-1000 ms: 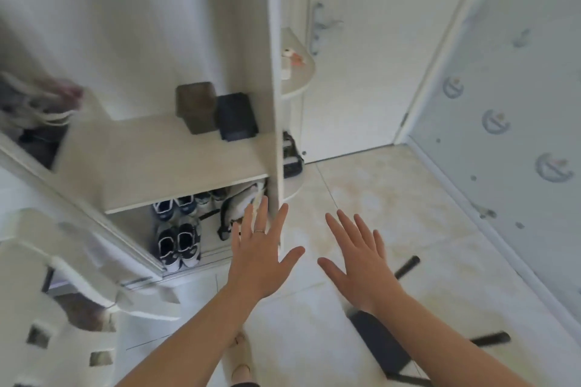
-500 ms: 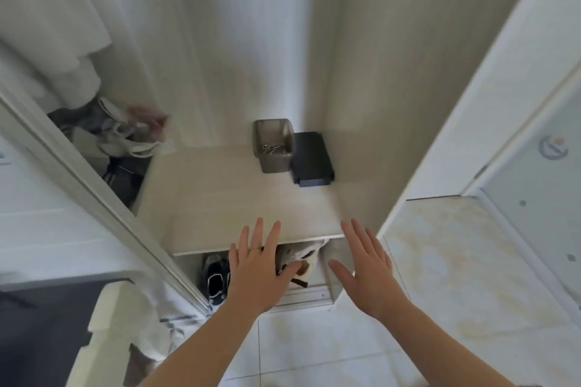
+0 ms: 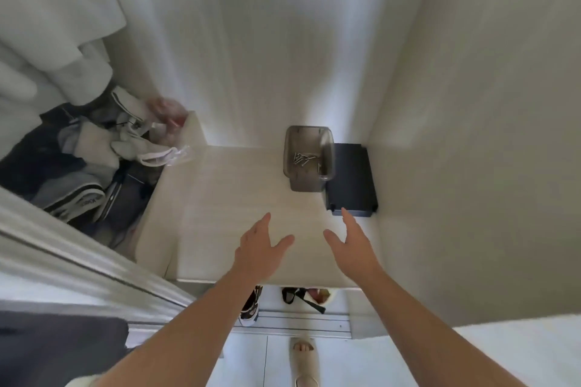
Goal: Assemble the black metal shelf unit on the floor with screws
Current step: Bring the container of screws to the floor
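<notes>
Screws [image 3: 302,159]: silvery, loose jumble in bottom of clear tub [image 3: 329,151]. Tub stands at back of pale cupboard shelf [image 3: 226,198], just beside flat black box [image 3: 352,179]. Left hand [image 3: 259,248], right hand [image 3: 352,245] hover over shelf, fingers spread, empty.

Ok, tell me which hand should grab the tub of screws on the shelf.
Right, narrowly. Both hands are open and empty, but the right hand almost touches the black box beside the screw tub; the left hand sits slightly farther off over bare shelf.
</notes>
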Demonstrator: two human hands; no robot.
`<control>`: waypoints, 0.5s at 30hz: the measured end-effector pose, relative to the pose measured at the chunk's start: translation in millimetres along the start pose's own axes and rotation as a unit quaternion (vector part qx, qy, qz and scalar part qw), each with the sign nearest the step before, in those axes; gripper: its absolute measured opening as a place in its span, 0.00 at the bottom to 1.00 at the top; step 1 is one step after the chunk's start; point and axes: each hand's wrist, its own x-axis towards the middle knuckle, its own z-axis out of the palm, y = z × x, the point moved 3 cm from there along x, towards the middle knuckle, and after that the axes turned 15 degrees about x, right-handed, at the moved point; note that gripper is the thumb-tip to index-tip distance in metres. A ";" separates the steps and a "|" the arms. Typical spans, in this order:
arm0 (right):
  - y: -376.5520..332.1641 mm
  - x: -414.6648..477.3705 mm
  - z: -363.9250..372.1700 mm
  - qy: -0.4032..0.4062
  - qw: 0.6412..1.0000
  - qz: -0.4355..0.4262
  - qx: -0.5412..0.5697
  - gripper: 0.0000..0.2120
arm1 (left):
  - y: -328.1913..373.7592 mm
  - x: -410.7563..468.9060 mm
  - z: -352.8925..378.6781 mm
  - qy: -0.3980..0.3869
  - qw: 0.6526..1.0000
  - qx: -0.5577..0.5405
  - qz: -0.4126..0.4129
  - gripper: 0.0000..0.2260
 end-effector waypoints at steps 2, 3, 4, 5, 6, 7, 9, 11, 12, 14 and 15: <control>-0.1 36.4 1.0 0.012 0.998 0.043 0.044 0.30 | 5.9 32.2 -2.0 -0.023 0.997 -0.068 -0.026 0.37; -0.1 53.7 1.8 0.021 0.995 0.062 0.069 0.31 | 9.7 47.3 -2.6 -0.036 0.993 -0.105 -0.041 0.37; 0.9 72.0 3.1 0.029 0.992 0.083 0.094 0.31 | 13.7 62.9 -2.9 -0.046 0.987 -0.143 -0.057 0.36; 1.2 88.7 4.4 0.039 0.987 0.104 0.120 0.31 | 17.8 77.8 -3.3 -0.053 0.980 -0.177 -0.075 0.36; 1.0 104.1 6.0 0.047 0.981 0.125 0.144 0.30 | 21.5 91.9 -3.8 -0.056 0.973 -0.205 -0.093 0.35; 0.6 118.3 7.6 0.055 0.975 0.142 0.163 0.31 | 24.7 105.6 -4.4 -0.059 0.967 -0.223 -0.110 0.34; -1.9 143.6 9.4 0.074 0.964 0.169 0.193 0.31 | 31.4 132.6 -6.7 -0.063 0.961 -0.236 -0.130 0.32; -2.1 166.5 9.6 0.091 0.956 0.189 0.207 0.32 | 34.6 157.8 -7.8 -0.066 0.956 -0.246 -0.148 0.32; -1.5 177.7 9.1 0.095 0.954 0.200 0.204 0.32 | 34.4 170.6 -6.4 -0.069 0.952 -0.253 -0.157 0.32; 1.3 199.1 7.4 0.095 0.953 0.213 0.194 0.33 | 35.1 193.6 -4.4 -0.076 0.946 -0.267 -0.169 0.33; 3.2 209.0 6.3 0.093 0.953 0.218 0.189 0.34 | 35.9 204.6 -2.9 -0.080 0.944 -0.270 -0.171 0.34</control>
